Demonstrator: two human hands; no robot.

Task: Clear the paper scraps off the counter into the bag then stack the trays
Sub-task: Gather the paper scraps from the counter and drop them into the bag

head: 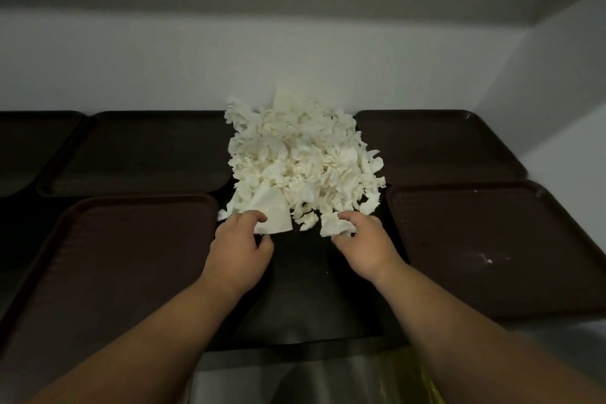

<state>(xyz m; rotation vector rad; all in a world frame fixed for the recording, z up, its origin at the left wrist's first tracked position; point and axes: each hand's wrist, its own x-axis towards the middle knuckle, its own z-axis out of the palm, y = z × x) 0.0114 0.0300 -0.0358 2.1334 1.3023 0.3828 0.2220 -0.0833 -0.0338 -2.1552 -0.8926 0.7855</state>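
Observation:
A heap of torn white paper scraps (305, 161) lies on the dark counter (305, 275) between brown trays, reaching back to the wall. My left hand (241, 243) is at the heap's near left edge, fingers curled on a larger white scrap (273, 215). My right hand (365, 239) is at the near right edge, fingers closed on a crumpled scrap (333, 226). Brown trays lie flat: near left (108, 272), near right (492, 249), far left (144, 151), far right (436, 144). A clear yellowish bag (403, 374) hangs below the counter's front edge, between my forearms.
Another brown tray (29, 147) is cut off at the far left edge. A white wall runs behind the counter and turns forward at the right. The counter's front edge crosses just under my forearms.

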